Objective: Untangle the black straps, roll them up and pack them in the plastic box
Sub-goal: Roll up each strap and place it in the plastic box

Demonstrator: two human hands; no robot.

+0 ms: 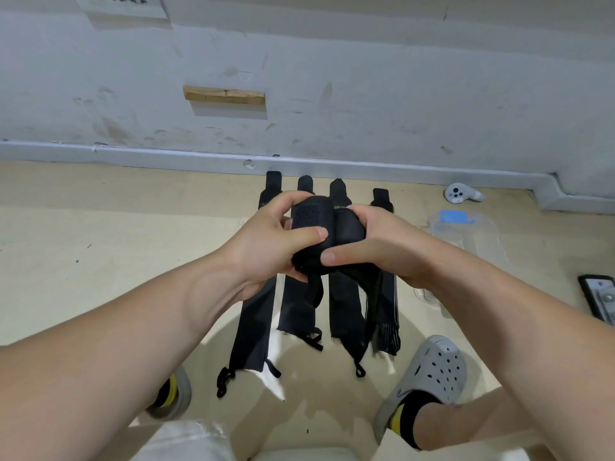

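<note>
A rolled black strap (327, 232) is held in the air over the floor between both hands. My left hand (269, 241) wraps its left side, thumb across the front. My right hand (376, 244) grips its right side, with a loose tail hanging down below. Under the hands several flat black straps (256, 327) lie side by side on the beige floor, thin loops at their near ends. The clear plastic box (479, 241) with a blue tab sits on the floor to the right of my right hand.
A white wall and grey skirting run across the back. A white handheld controller (457, 193) lies near the skirting at the right. A dark device (599, 297) lies at the right edge. My feet in grey clogs (429, 377) flank the straps' near ends.
</note>
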